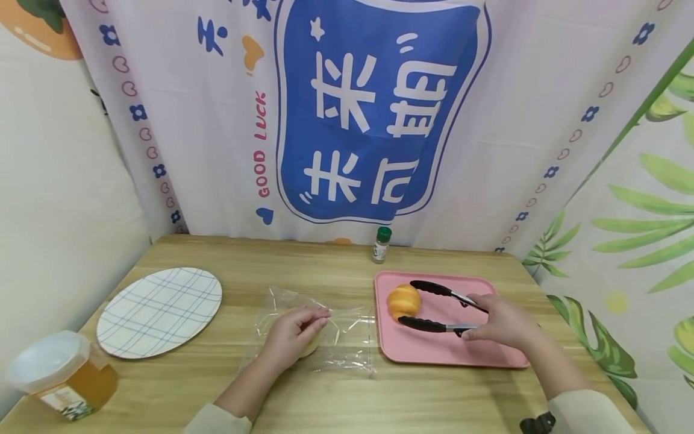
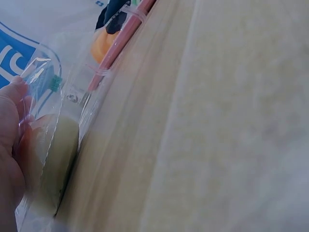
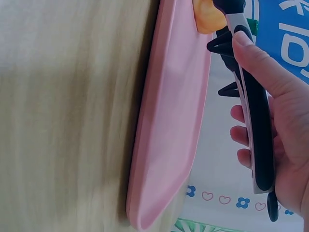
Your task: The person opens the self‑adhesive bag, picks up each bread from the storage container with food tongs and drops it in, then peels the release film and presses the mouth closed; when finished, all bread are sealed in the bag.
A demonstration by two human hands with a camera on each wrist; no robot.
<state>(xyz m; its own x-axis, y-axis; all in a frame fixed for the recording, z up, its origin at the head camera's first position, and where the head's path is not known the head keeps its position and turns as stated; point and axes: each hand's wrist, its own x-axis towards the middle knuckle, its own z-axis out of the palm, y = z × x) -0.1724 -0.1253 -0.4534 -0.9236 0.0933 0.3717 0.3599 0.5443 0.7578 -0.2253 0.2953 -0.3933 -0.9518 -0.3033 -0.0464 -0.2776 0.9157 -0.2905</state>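
My left hand [image 1: 295, 334] pinches a clear plastic bag [image 1: 347, 337] that lies on the table. A pale round bun [image 1: 310, 348] is inside the bag, partly hidden under the hand; in the left wrist view the bun [image 2: 60, 159] shows through the film. My right hand [image 1: 501, 322] grips black and silver tongs [image 1: 461, 297] over a pink tray [image 1: 444, 349]. The spread tong tips stand at the far and near sides of an orange-yellow bread roll [image 1: 402, 301] on the tray; contact cannot be made out. In the right wrist view the fingers wrap round the tongs [image 3: 260, 130].
A checked oval placemat [image 1: 162, 310] lies at the left. Near the front left corner stands a jar of amber liquid [image 1: 89, 386] with a whitish lid. A small green-capped shaker bottle [image 1: 381, 246] stands behind the tray. Printed curtains [image 1: 228, 150] surround the wooden table [image 1: 412, 398].
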